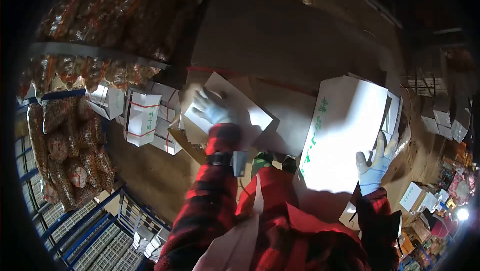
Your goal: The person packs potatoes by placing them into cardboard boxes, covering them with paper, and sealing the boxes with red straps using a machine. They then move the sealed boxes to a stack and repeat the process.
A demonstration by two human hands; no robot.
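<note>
My left hand (212,107), in a pale glove with a red plaid sleeve, lies flat with fingers spread on a flat sheet of cardboard (247,113) near the middle of the view. My right hand (376,163), also gloved, grips the near right edge of a stack of flattened white boxes (340,131) printed with green lettering. The stack rests on brown cardboard (290,116) beneath both hands.
Small white boxes with red straps (142,118) stand at the left. Netted bags of orange produce (65,151) hang over blue crates (95,231) at the lower left. More white boxes (442,118) and clutter fill the right side. A large brown carton (280,36) lies behind.
</note>
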